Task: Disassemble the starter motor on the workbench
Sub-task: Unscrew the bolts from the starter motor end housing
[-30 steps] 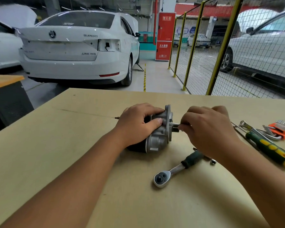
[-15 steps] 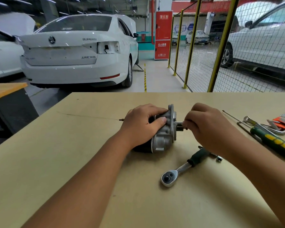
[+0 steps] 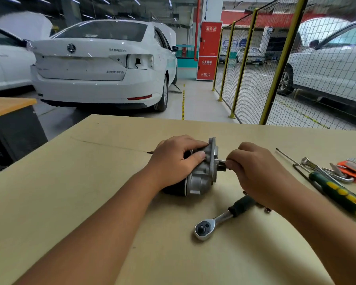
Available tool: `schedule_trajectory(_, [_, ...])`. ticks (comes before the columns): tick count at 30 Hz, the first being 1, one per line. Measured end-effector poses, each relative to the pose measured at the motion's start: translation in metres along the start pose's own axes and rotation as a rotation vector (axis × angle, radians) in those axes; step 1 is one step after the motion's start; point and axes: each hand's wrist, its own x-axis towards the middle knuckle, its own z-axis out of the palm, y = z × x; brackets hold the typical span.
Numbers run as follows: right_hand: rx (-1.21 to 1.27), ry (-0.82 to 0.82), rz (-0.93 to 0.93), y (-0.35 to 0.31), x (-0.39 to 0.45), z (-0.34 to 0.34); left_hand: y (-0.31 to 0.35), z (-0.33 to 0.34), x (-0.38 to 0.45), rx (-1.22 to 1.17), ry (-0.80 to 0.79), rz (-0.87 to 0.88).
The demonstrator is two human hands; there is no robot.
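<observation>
The starter motor, a grey cast housing on a black body, lies on its side in the middle of the wooden workbench. My left hand grips it from above, fingers curled over the housing and thumb against its side. My right hand pinches a short metal shaft or bolt sticking out of the motor's flange end. A thin rod tip pokes out past my left hand on the far side.
A ratchet wrench with a black grip lies just in front of the motor. To the right lie a green-yellow screwdriver, spanners, an orange hex-key set and a long thin rod. Cars and a yellow mesh fence stand beyond.
The view shifted slightly; both hands stay on the motor. My right hand's fingers moved a little at the shaft end, with no part seen coming free.
</observation>
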Motion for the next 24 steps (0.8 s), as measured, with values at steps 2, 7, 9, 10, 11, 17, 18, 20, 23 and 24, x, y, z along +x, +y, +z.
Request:
schedule_trajectory(2, [-0.008, 0.030, -0.007, -0.002, -0.001, 0.000, 0.001, 0.000, -0.001, 0.001, -0.003, -0.001])
schedule_trajectory(7, [-0.371, 0.168, 0.011, -0.011, -0.002, -0.006, 0.002, -0.002, -0.001, 0.015, -0.018, 0.007])
schedule_trajectory(9, [-0.319, 0.130, -0.016, -0.011, 0.000, -0.008, 0.001, -0.002, -0.001, 0.017, -0.012, 0.005])
schedule_trajectory(10, [-0.265, 0.097, -0.038, -0.010, 0.001, -0.008, 0.001, -0.002, -0.001, 0.013, -0.008, 0.002])
schedule_trajectory(11, [-0.209, 0.065, -0.055, -0.008, 0.001, -0.009, 0.000, -0.001, -0.001, 0.008, -0.008, 0.000])
schedule_trajectory(17, [-0.026, 0.016, -0.066, 0.004, 0.002, -0.007, 0.001, -0.002, 0.000, 0.012, -0.001, 0.014])
schedule_trajectory(18, [-0.029, 0.009, -0.058, 0.005, 0.002, -0.006, 0.001, -0.002, 0.000, 0.014, -0.007, 0.016])
schedule_trajectory(20, [-0.029, 0.014, -0.056, 0.004, 0.003, -0.005, 0.001, -0.003, -0.001, 0.020, -0.019, 0.025])
schedule_trajectory(23, [-0.130, 0.051, -0.071, 0.001, 0.003, -0.008, 0.001, -0.003, -0.001, 0.024, -0.030, 0.029])
schedule_trajectory(24, [-0.189, 0.081, -0.067, 0.000, 0.002, -0.009, 0.001, -0.003, -0.001, 0.022, -0.033, 0.028])
